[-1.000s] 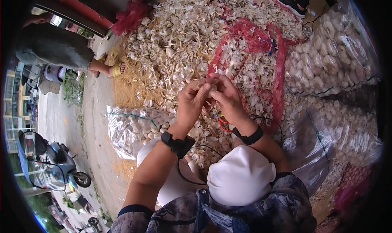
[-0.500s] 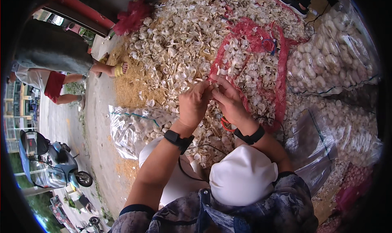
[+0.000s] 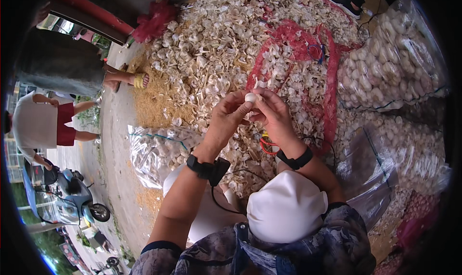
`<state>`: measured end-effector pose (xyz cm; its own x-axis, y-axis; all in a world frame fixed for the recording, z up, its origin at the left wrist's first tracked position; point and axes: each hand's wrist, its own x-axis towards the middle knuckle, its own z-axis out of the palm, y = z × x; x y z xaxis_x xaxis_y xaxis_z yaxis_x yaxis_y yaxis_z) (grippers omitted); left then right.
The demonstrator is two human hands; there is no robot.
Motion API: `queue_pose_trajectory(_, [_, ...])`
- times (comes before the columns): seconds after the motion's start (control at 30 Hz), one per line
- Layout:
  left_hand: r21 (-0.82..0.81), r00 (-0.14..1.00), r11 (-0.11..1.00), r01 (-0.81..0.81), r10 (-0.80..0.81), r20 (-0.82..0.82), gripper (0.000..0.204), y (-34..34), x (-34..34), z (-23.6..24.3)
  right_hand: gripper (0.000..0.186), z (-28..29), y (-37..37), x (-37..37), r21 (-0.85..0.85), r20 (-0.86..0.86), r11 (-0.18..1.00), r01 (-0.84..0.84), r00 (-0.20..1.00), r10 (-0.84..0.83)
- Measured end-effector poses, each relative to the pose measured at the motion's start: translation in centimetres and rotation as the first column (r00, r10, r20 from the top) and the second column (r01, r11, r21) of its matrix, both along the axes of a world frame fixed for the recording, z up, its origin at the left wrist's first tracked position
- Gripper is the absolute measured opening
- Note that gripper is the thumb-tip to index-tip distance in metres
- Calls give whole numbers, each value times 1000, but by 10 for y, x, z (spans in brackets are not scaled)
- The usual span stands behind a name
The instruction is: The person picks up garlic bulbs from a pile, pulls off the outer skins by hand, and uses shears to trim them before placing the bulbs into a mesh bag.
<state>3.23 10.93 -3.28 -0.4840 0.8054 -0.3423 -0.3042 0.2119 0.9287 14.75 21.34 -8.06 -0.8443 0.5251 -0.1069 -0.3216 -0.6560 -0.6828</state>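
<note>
A small, round white garlic bulb [image 3: 250, 97] sits between the fingertips of both hands. My left hand [image 3: 228, 115] pinches it with thumb and fingers from the left. From the right, my right hand [image 3: 273, 112] closes its thumb and fingers on it too. Beneath my hands spreads a broad heap of garlic skins and pieces [image 3: 207, 72]. Red mesh netting [image 3: 332, 87] lies across the heap, just right of my right hand. Under my right wrist shows an orange loop [image 3: 267, 147] with a yellow bit; its kind is unclear.
Clear plastic bags of garlic stand at the left [image 3: 166, 150] and upper right [image 3: 380, 68]. White cloth [image 3: 286, 205] covers my lap. A bystander's sandalled foot [image 3: 139, 80] rests by the heap's left edge. A scooter [image 3: 72, 195] is parked farther left.
My hands have turned and opened slightly, so the white garlic bulb now shows between the fingertips. At the far left, a person in red shorts has shifted position.
</note>
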Motion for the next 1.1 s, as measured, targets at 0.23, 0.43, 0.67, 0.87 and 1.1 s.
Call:
queue_pose_trajectory(0.23, [10,998,998,64,-64,0,36,-5,7,-16,18,5,-5,0,402,227,903,150,939,-257])
queue_pose_trajectory(0.43, [-2,996,997,75,-75,47,40,-4,12,-28,19,-7,-5,-3,614,190,767,187,908,-373])
queue_pose_trajectory(0.67, [2,967,997,76,-74,245,43,-4,8,-27,27,-9,-1,-2,326,209,911,253,920,-330])
queue_pose_trajectory(0.87, [45,896,999,28,-45,441,46,-9,-2,-37,27,-13,8,0,244,251,924,295,901,-354])
queue_pose_trajectory(1.1, [-53,987,999,-10,19,159,49,-5,3,-30,21,-19,1,-5,777,153,625,78,940,-307])
